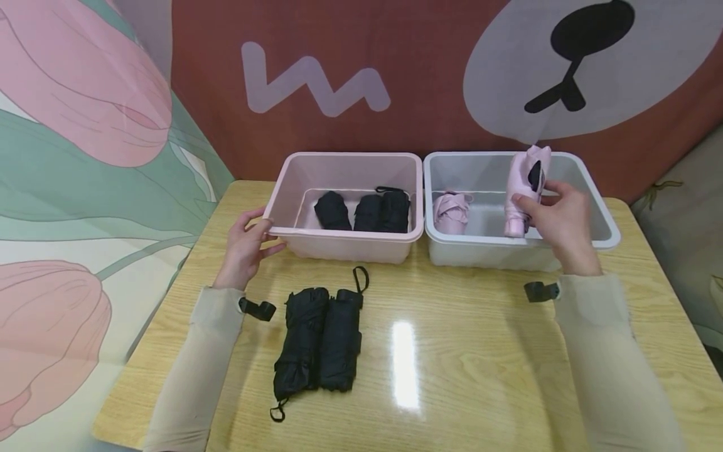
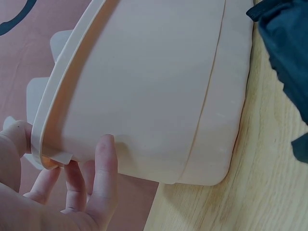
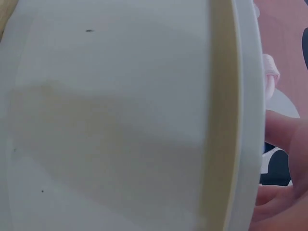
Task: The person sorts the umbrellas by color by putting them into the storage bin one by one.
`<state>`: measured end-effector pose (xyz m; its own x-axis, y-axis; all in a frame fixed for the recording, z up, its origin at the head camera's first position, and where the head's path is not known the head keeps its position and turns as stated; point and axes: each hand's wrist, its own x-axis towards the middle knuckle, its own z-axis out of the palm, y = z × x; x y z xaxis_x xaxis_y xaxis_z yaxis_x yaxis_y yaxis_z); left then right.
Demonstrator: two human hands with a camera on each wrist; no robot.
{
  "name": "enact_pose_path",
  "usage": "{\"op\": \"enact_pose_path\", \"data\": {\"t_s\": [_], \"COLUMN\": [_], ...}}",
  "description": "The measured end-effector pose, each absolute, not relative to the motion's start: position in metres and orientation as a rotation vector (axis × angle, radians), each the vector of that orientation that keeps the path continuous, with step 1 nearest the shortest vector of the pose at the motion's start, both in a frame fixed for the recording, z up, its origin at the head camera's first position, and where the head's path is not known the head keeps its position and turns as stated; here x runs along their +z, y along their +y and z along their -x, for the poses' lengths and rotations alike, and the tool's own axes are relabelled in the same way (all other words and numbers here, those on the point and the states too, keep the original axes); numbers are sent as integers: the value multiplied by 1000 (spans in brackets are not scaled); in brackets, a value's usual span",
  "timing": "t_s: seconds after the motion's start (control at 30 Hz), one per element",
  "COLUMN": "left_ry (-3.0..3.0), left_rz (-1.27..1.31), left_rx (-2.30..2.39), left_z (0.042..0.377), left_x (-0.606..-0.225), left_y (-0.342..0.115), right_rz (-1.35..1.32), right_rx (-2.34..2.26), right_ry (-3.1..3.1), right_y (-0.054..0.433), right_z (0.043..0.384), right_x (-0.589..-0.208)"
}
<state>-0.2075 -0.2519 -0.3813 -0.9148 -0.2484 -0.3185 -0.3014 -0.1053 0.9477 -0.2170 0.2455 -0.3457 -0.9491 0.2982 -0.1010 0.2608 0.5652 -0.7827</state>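
At the left end of the pink plastic bin (image 1: pixel 350 246), my left hand (image 1: pixel 244 250) grips the rim, thumb over it and fingers beneath, as the left wrist view also shows. My right hand (image 1: pixel 567 220) holds a folded pink umbrella (image 1: pixel 517 188) upright over the grey bin (image 1: pixel 480 255). The umbrella has a black patch on its side. Inside the grey bin, a second pink umbrella (image 1: pixel 451 215) leans at the left. Three black folded umbrellas (image 1: pixel 368 213) are in the pink bin. In the right wrist view, the grey bin's wall (image 3: pixel 120 120) hides most of the held umbrella.
Two black folded umbrellas, one (image 1: pixel 302 342) with its strap toward me and another (image 1: pixel 341 342) with its loop toward the bins, lie side by side on the wooden table (image 1: pixel 463 370). Both bins stand against a printed cloth backdrop (image 1: pixel 418 75).
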Motion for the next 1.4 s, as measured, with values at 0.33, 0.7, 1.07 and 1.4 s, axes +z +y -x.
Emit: {"op": "enact_pose_path", "data": {"t_s": [0.33,0.7,1.07,1.4], "left_ry": [2068,2063,2084,2080], "left_rz": [650,672,683,681], "left_rx": [2222,2215,2186,2179], "left_z": [206,206,208,208], "left_x": [-381,-381,-381,-380], "left_y": [-252,-254,-252,-251], "right_rz": [493,400,82,-279], "right_rx": [1243,1320,1446,1573], "right_ry": [-2652,-2628,-2398,-2351], "right_y": [241,230,197,144], "right_z": [213,190,146,115], "right_x": [-341,-324,-294,-305]}}
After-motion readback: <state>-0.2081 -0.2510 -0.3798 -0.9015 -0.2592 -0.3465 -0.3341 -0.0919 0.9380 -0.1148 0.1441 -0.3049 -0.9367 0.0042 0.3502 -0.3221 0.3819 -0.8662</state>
